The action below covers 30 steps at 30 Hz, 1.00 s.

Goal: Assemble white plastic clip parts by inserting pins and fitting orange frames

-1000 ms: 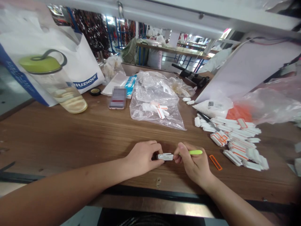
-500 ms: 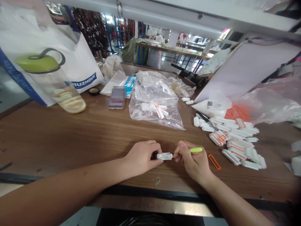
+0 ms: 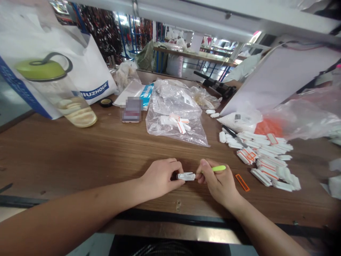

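My left hand (image 3: 165,175) rests on the wooden table with thumb and fingers closed on a small white plastic piece (image 3: 186,176), which has rows of tiny holes or marks on its face. Just right of it, my right hand (image 3: 217,181) is closed round a slim tool with a lime-green handle (image 3: 218,168). The tool's working end is hidden by the fingers, which meet the right end of the white piece. A thin orange rectangular frame (image 3: 242,182) lies flat on the table, to the right of my right hand.
Many white pieces (image 3: 271,153), some orange-edged, are heaped at right with a dark slim tool (image 3: 234,136) on them. A clear plastic bag (image 3: 173,103) lies ahead, beside a phone (image 3: 131,110). At left stands a green-lidded bottle (image 3: 71,103) before a white bag (image 3: 98,71).
The lime-green handle has shifted slightly left and its angle has changed a little in my right hand. My left hand and the white piece hold nearly the same place.
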Tool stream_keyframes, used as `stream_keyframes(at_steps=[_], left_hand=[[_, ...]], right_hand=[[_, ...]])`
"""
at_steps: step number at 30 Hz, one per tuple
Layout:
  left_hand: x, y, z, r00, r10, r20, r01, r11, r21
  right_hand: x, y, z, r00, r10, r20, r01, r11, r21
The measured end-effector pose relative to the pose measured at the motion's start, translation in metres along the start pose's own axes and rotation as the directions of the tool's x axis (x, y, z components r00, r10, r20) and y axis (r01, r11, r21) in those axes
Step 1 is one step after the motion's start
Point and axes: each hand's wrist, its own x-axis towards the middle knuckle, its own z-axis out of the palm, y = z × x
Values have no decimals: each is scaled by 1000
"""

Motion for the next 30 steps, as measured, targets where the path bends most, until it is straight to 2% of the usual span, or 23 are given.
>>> stream_keyframes(at_steps=[3, 7, 10, 13, 15, 30], left_hand=[[0, 1, 0, 1000, 0, -1, 0, 1000, 6], [0, 0, 1, 1000, 12, -8, -12, 999, 32], [0, 0, 1, 1000, 4, -9, -3, 1000, 28], [0, 0, 0, 1000, -13, 0, 13, 1000, 15], [0, 0, -1, 1000, -12, 6, 12, 1000, 9], [0, 0, -1, 1000, -10, -1, 10, 1000, 10]], right_hand=[[1, -4, 1, 1000, 1, 22, 1, 998, -55], [-1, -5, 2, 997, -65, 46, 72, 983, -171], [-3, -3, 1, 998, -64, 9, 65, 993, -100], [-2, 0, -1, 998, -14, -59, 16, 999, 45], [-2, 0, -2, 998, 8, -64, -2, 996, 86], [-3, 6, 0, 1000, 4, -30, -1, 997, 83]])
